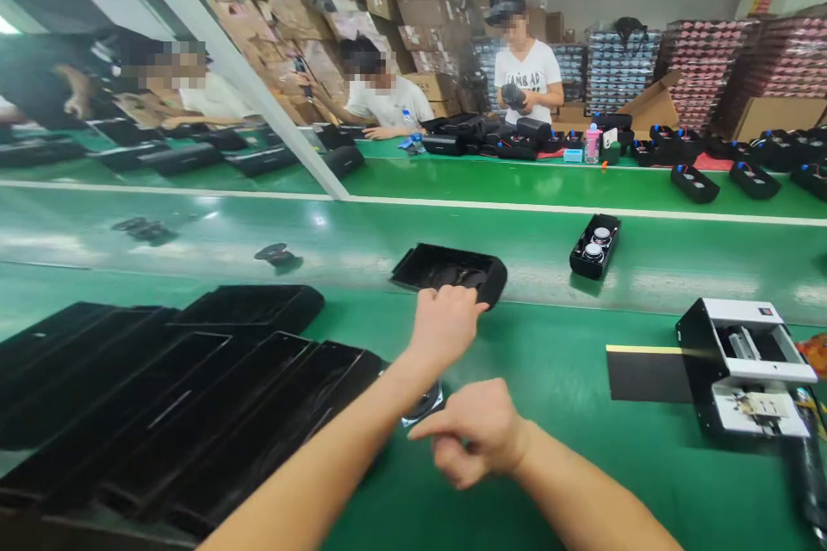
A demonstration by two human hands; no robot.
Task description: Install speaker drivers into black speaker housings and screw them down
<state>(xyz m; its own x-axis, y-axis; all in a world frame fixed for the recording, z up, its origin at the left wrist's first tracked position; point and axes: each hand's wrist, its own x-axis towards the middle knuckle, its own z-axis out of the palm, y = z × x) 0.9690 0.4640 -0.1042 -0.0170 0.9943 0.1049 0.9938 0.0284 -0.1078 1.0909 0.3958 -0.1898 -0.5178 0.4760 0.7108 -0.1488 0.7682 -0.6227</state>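
My left hand reaches forward, its fingers curled on the near rim of a black speaker housing that lies at the edge of the green conveyor belt. My right hand hovers lower over the green table, fingers loosely curled and index finger pointing left. It holds nothing that I can see. A small round speaker part lies just left of it, partly hidden under my left forearm.
Stacked long black housings fill the table's left. A housing with two round speakers rides the belt to the right. A white-and-black machine and a black mat sit at right. Three people work across the belt.
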